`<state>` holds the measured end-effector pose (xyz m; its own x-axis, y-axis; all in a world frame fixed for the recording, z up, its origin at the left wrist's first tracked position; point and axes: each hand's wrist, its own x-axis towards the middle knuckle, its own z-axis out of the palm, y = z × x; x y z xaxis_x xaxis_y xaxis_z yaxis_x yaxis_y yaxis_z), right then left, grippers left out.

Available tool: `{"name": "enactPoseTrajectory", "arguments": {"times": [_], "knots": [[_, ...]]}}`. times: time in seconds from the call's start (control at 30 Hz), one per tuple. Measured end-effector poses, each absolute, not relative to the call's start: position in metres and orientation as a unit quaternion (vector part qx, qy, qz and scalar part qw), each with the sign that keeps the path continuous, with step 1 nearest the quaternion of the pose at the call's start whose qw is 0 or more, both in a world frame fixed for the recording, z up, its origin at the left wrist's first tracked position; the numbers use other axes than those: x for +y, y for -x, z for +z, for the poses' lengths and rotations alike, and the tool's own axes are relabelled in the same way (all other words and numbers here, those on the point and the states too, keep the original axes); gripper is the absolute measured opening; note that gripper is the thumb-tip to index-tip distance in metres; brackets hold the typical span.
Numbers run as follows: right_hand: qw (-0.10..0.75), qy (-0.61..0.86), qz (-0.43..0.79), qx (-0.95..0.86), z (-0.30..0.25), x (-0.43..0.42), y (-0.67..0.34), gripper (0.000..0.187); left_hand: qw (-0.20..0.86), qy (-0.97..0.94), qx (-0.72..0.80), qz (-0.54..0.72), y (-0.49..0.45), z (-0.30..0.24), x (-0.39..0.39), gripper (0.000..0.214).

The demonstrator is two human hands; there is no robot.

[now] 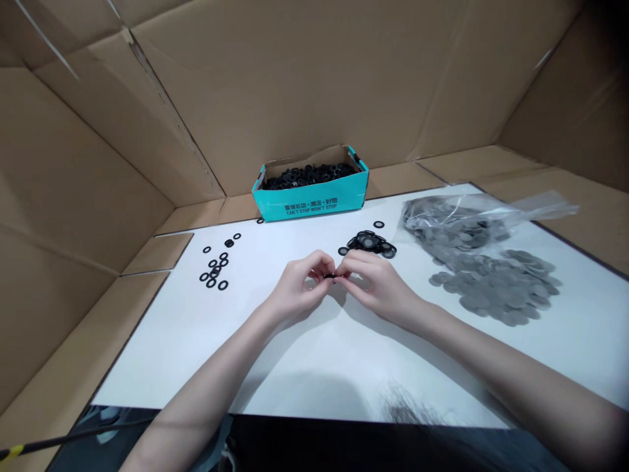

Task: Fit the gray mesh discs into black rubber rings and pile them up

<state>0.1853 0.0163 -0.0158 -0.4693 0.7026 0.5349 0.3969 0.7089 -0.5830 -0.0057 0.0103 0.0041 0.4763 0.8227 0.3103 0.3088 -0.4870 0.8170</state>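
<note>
Between the fingertips of both hands is a small black ring (pixel 330 276), seen edge-on just above the white board. My left hand (pixel 305 283) pinches its left side, and my right hand (pixel 367 278) pinches the right side. Whether a grey disc sits inside the ring cannot be made out. Right behind my fingers lies a pile of black rings with grey discs in them (pixel 368 242). Loose black rings (pixel 214 270) are scattered to the left. Off to the right, grey mesh-like discs (pixel 506 288) form a wide heap.
A turquoise box (pixel 314 206) full of black rings stands at the back. A clear plastic bag (pixel 457 219) of grey discs lies behind the heap. Cardboard walls (pixel 314 78) enclose the white board (pixel 177 354). A black cable (pixel 73 436) crosses the lower left.
</note>
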Motion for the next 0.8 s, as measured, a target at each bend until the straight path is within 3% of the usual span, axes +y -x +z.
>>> {"name": "enactPoseTrajectory", "arguments": {"times": [0.17,0.5,0.8], "knots": [[0.406,0.347,0.231,-0.813,-0.011,0.014,-0.184,0.013,0.364,-0.766,0.372,0.377,0.006,0.003,0.011,0.011],[0.37,0.387,0.591,-0.604,-0.007,0.016,-0.181,0.03,0.194,-0.826,0.283,0.446,0.009,0.002,0.011,0.029],[0.372,0.384,0.645,-0.546,-0.005,0.01,-0.178,0.034,0.069,-0.843,0.251,0.471,0.004,0.007,0.009,0.028]]}}
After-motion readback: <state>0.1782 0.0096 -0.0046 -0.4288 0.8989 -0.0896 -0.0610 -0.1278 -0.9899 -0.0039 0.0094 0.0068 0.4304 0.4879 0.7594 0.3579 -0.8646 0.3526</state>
